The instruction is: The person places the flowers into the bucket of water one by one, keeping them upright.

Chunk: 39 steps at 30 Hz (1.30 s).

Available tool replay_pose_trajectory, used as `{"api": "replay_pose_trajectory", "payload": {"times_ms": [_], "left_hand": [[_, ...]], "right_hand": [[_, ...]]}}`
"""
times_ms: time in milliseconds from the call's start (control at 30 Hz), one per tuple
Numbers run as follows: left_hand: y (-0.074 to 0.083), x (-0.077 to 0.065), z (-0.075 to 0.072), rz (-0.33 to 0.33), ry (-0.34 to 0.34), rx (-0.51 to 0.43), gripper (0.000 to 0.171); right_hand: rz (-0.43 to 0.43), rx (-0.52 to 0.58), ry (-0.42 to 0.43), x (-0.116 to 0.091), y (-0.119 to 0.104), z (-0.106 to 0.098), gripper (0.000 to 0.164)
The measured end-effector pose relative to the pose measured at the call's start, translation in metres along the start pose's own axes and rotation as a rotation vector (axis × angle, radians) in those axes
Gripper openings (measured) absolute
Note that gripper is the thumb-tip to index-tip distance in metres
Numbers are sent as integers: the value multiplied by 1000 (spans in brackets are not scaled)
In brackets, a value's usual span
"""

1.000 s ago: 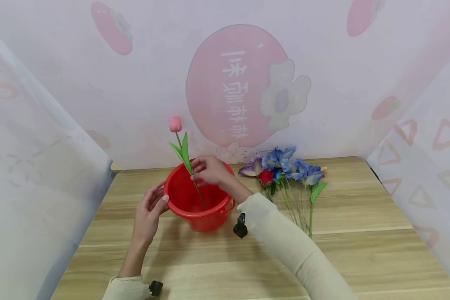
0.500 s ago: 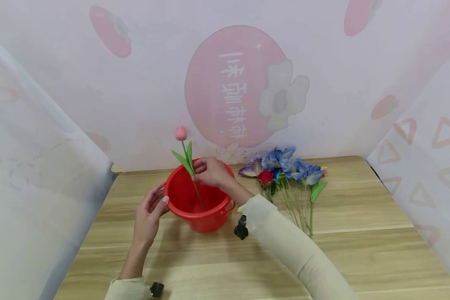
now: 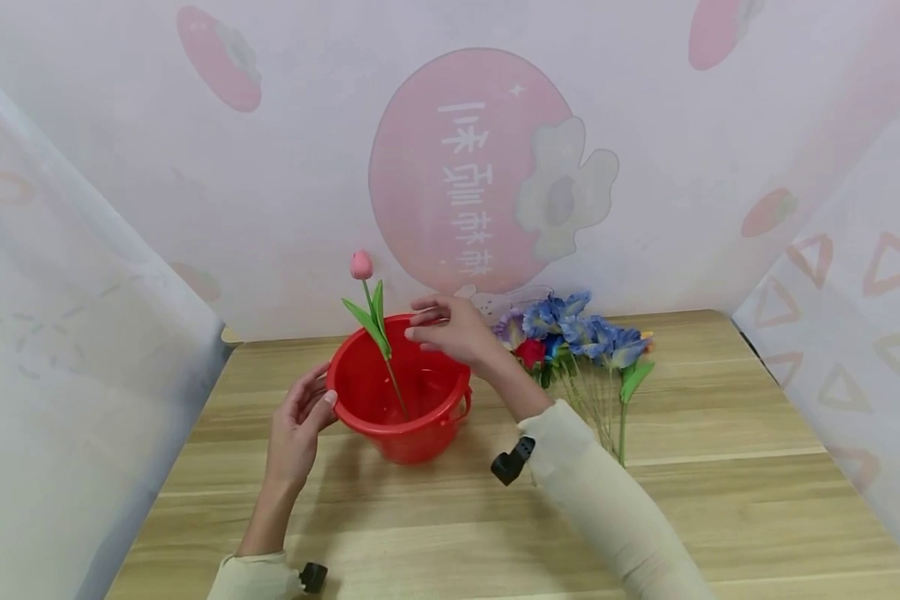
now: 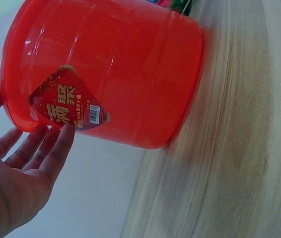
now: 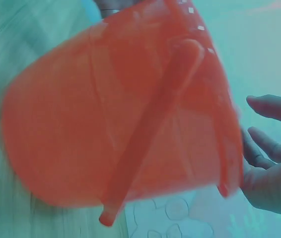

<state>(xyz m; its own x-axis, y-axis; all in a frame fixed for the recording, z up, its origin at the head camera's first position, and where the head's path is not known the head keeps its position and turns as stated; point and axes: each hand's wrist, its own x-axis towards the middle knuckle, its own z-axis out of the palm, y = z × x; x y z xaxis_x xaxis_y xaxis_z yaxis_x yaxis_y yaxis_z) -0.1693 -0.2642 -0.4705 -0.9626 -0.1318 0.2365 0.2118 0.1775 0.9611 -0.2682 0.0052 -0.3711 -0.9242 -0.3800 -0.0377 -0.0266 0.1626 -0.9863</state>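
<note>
A red bucket stands on the wooden table, its mouth facing up. Inside it leans a pink tulip with green leaves, its thin stem reaching the bottom and its bloom rising above the rim. My left hand holds the bucket's left side, thumb at the rim and fingers along the outer wall. The left wrist view shows those fingertips beside a diamond-shaped label. My right hand is above the bucket's far right rim, fingers loosely extended, nothing in them. The bucket's handle hangs down in the right wrist view.
To the right of the bucket lie several artificial flowers: blue blooms, a red rose, a purple bloom, with stems pointing toward the front. A green leaf sits at the right of this pile. A printed backdrop stands behind the table.
The tulip has gone lower into the bucket. My right hand has let go of its stem and moved up and right. My left hand stays at the rim.
</note>
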Motion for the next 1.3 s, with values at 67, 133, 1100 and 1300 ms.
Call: {"api": "replay_pose_trajectory", "payload": {"times_ms": [67,133,1100,1300], "left_hand": [[0,0,0,1,-1,-1,48],[0,0,0,3,-3,-5,48],[2,1,0,-1,-11,19,50],[2,1,0,-6,-4,14,50]], "right_hand": [[-1,51,15,-7,4,-10,50],[-13,99,38,-14,8,-21,50],[-43,301,385,-120,83,-163,37],[-12,313,394,-133,95,-177,37]]}}
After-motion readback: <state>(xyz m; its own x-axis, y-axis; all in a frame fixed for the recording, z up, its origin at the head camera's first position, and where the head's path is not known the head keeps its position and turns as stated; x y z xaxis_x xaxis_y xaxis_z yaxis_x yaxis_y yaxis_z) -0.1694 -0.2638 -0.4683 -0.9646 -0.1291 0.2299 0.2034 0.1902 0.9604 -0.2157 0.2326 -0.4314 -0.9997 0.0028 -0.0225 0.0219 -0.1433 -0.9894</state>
